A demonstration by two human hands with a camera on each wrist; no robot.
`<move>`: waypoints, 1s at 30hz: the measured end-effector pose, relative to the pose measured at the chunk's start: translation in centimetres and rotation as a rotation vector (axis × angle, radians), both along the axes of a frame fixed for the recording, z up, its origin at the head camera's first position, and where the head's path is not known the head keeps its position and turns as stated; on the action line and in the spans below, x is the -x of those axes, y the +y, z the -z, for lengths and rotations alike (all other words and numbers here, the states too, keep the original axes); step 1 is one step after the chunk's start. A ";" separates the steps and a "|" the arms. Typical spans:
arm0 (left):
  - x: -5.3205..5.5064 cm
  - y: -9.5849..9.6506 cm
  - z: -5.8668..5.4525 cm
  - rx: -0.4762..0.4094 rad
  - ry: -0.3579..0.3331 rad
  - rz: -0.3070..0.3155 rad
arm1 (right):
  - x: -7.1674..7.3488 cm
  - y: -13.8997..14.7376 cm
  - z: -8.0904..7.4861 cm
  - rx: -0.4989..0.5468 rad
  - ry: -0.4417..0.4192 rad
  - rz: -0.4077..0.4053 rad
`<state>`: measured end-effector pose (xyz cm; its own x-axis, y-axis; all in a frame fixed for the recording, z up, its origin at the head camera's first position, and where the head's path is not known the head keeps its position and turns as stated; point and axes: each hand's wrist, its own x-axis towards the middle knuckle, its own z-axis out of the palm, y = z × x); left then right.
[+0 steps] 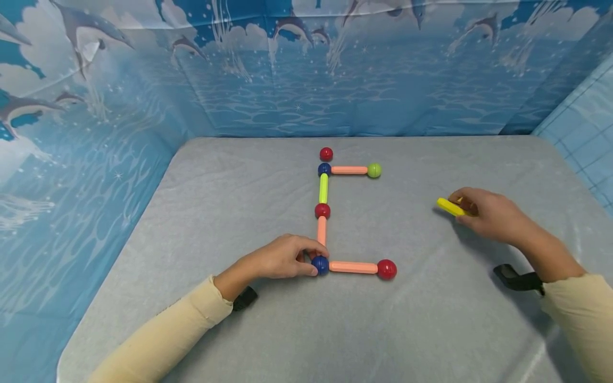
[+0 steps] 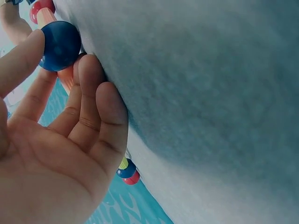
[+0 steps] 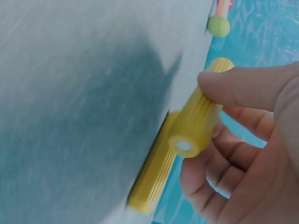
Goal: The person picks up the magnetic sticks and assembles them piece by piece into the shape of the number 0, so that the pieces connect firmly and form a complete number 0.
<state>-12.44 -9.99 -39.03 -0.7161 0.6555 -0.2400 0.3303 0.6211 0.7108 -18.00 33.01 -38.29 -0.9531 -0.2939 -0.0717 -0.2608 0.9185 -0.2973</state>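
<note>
My left hand [image 1: 284,256] pinches a dark blue ball [image 1: 320,265] at the near corner of a chain of magnetic balls and sticks; the ball also fills the gap at the thumb in the left wrist view. From that ball an orange stick [image 1: 353,267] runs right to a red ball [image 1: 387,269]. Another orange stick [image 1: 322,230] leads away to a second red ball [image 1: 323,211]. On the right, my right hand [image 1: 493,215] pinches a ribbed yellow stick [image 3: 198,116] between thumb and fingers. A second yellow stick [image 3: 154,165] lies on the table below it.
Farther back, a lime stick [image 1: 323,188] meets another blue ball [image 1: 324,169]. An orange stick [image 1: 349,170] joins this to a green ball [image 1: 374,170]. A third red ball [image 1: 326,154] sits behind. Dolphin-print cloth [image 1: 306,90] hangs behind the grey table [image 1: 230,186].
</note>
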 end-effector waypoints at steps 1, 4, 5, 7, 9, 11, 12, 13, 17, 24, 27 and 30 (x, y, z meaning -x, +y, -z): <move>0.0 0.0 0.0 0.000 0.000 0.000 | 0.0 -0.1 0.0 0.023 0.004 -0.007; 0.0 0.0 0.0 0.002 0.000 0.001 | -0.2 -0.4 -0.1 0.080 0.014 -0.024; -0.1 -0.1 0.0 0.004 0.001 0.001 | -0.2 -0.5 -0.2 0.101 0.010 -0.027; -0.1 -0.1 0.0 0.006 0.006 0.001 | -0.3 -0.7 -0.2 0.146 -0.007 -0.035; -0.1 -0.1 0.0 0.006 0.015 0.003 | -0.4 -1.0 -0.3 0.193 -0.030 -0.040; -0.1 -0.1 0.0 0.005 0.024 0.002 | -0.5 -1.5 -0.5 0.234 -0.051 -0.044; -0.1 -0.1 0.0 0.004 0.028 0.000 | -0.5 -1.7 -0.5 0.249 -0.059 -0.047; -0.1 -0.1 0.1 0.004 0.031 -0.001 | -0.6 -2.0 -0.6 0.262 -0.067 -0.047; -0.1 0.0 0.1 0.010 0.038 -0.004 | -0.9 -3.1 -0.8 0.305 -0.084 -0.041; -0.1 0.0 0.3 0.002 0.040 0.005 | -1.4 -4.4 -0.5 0.365 -0.024 -0.027; -0.1 0.0 0.3 0.002 0.037 0.003 | -1.5 -4.9 -0.5 0.387 -0.042 -0.019; -0.1 0.1 0.2 0.005 0.032 0.002 | -1.7 -5.6 -0.4 0.414 -0.091 -0.001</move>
